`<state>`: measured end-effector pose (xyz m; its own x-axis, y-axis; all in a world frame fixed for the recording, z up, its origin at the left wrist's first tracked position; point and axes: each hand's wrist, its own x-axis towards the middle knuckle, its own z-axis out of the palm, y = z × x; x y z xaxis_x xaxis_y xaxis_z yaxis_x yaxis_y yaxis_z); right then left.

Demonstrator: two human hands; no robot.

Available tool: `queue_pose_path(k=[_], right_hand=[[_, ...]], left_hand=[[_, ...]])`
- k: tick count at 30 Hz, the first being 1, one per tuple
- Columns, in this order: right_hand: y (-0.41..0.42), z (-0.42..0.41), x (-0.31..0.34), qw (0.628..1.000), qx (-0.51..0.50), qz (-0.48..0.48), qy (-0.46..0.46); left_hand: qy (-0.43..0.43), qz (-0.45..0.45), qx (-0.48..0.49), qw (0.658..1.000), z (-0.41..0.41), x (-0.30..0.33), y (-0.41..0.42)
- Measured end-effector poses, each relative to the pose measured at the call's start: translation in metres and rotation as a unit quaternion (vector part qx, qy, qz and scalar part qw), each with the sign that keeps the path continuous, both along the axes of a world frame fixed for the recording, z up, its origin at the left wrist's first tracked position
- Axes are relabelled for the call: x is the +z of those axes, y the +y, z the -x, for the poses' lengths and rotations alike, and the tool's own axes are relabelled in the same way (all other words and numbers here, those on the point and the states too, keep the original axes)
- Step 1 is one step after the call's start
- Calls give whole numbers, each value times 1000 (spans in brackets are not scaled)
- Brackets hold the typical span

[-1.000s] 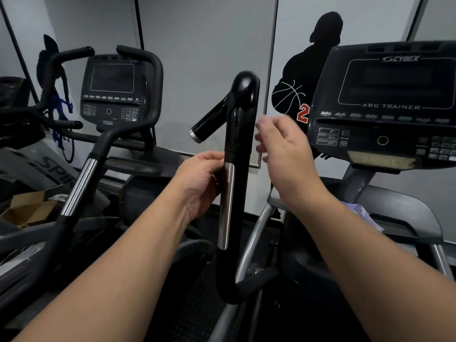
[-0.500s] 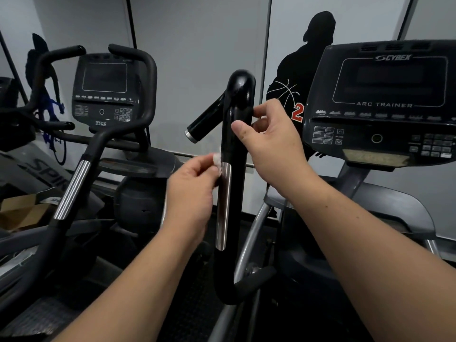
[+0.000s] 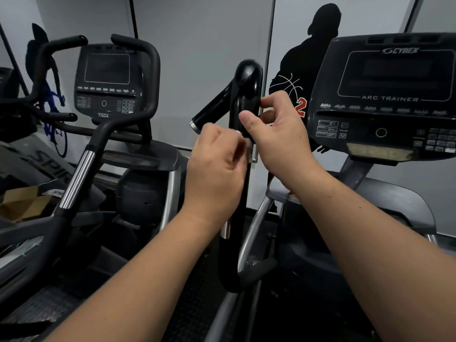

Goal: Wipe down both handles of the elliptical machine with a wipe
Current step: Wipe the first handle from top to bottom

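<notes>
My left hand (image 3: 217,169) has come up against the black handle (image 3: 243,134), fingers curled shut on a small white wipe (image 3: 248,144) pressed at its side, so I think the wiping now begins. My right hand (image 3: 278,134) has closed loosely around the handle just above, thumb in front, to steady it

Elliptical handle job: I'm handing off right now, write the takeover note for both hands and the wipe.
Left hand: closed, pinching a small white wipe against the left side of the upright black handle.
Right hand: thumb and fingers around the same handle, just above the wipe, steadying it.
Done: cannot tell how much of this handle has been wiped; the wipe sits at mid-height, by the top of the chrome strip.
Left: finish this handle top to bottom, then the machine's other handle, which is out of view.
</notes>
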<state>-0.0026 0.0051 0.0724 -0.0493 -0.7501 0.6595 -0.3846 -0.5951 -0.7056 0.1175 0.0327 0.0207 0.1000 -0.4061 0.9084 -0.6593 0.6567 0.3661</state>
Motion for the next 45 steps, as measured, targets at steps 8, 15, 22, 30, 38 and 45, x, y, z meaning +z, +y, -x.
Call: queue_pose_path(k=[8,15,22,30,38,45], right_hand=[[0,0,-2,1000,-8,0,8],[2,-1,-4,1000,-5,10,17],[5,-2,-4,1000,-11,8,18],[9,-5,-4,1000,-9,2,11],[26,-4,-27,998,6,-55,17],[31,-11,-49,994,-31,-69,81]], left_hand=[[-38,-23,34,998,1,-33,13],[-3,-66,12,998,-2,-71,29],[17,-83,8,996,-8,-50,19],[28,-126,14,992,-12,-61,24],[62,-202,-18,977,-18,-115,49],[44,-152,-29,987,-15,-80,34]])
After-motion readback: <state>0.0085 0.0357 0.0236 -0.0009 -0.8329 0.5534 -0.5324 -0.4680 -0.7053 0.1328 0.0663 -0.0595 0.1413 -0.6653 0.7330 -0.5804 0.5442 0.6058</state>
